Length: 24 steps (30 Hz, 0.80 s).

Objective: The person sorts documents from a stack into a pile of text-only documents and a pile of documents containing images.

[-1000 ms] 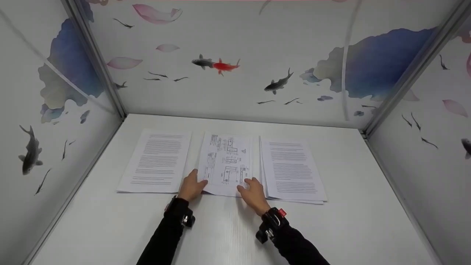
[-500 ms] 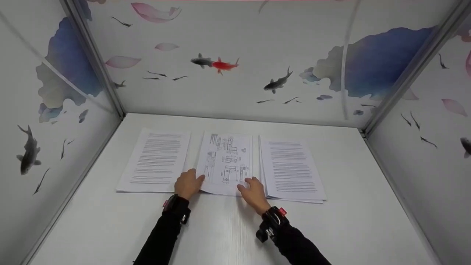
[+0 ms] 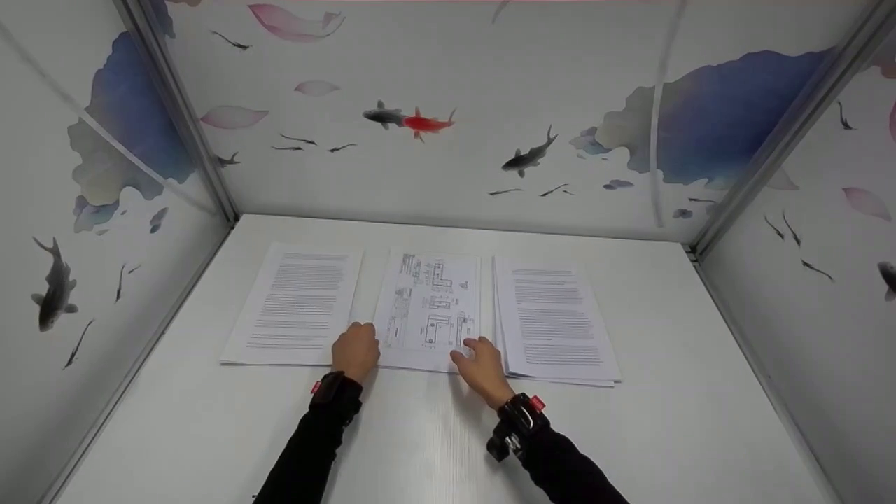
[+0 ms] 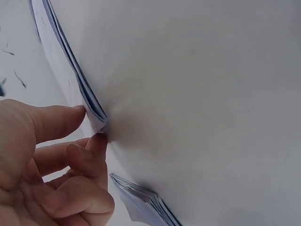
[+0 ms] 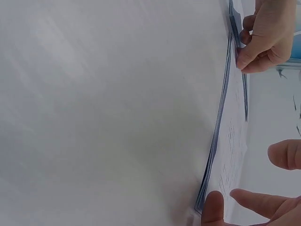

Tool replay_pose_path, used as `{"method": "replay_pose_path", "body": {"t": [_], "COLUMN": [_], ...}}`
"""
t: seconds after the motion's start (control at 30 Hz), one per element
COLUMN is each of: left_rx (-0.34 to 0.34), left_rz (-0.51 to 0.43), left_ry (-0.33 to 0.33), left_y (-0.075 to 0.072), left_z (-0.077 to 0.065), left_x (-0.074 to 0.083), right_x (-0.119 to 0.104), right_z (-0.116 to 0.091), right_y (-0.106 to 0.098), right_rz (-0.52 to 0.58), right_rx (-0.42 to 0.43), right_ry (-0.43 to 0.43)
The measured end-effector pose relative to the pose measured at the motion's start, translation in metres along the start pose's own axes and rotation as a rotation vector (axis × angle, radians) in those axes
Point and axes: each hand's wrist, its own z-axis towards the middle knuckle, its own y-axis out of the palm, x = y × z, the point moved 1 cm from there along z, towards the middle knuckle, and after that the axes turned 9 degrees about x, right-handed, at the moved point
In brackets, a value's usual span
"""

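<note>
Between my hands lies the middle stack of paper (image 3: 427, 308), its top sheet printed with a technical drawing. My left hand (image 3: 355, 353) is at its near left corner. In the left wrist view, thumb and forefinger of that hand (image 4: 61, 155) pinch the corner, the other fingers curled below. My right hand (image 3: 483, 367) is at the near right corner. Its spread fingers (image 5: 214, 207) reach the edge of the stack in the right wrist view, while the thumb stands apart. Sheet edges show as thin layers along the stack (image 5: 218, 127).
To the left lies a stack of text pages (image 3: 297, 301), partly overlapped by my left hand. Another text stack (image 3: 556, 322), its lower sheets slightly offset, is on the right. The white table (image 3: 434, 448) is enclosed by printed panels (image 3: 448, 182) at the back and sides.
My left hand has shifted slightly left and turned, its thumb now hidden behind the hand in the head view. The right hand has stayed at its corner.
</note>
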Motion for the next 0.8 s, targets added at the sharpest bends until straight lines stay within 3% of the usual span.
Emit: {"method": "replay_pose_path", "body": {"t": [0.23,0.37,0.53,0.8], "left_rx": [0.003,-0.005,0.032,0.108], "left_rz": [-0.01,-0.031,-0.058,-0.044], "left_ry": [0.017,-0.004,-0.055,-0.069], "left_y": [-0.001,-0.004,-0.012,-0.024], "left_z": [-0.001,-0.001,0.0,0.003], "left_x": [-0.002,-0.005,-0.012,-0.043], "right_x": [-0.001,-0.004,-0.006,-0.007], "right_z": [-0.001,-0.002,-0.001,-0.001], "right_y": [-0.002,-0.002,-0.001,0.0], "right_rz": [0.039,0.038,0.061,0.124], "right_rx": [-0.019,0.025,0.063,0.011], "right_ry": [0.049,0.0,-0.086,-0.115]}}
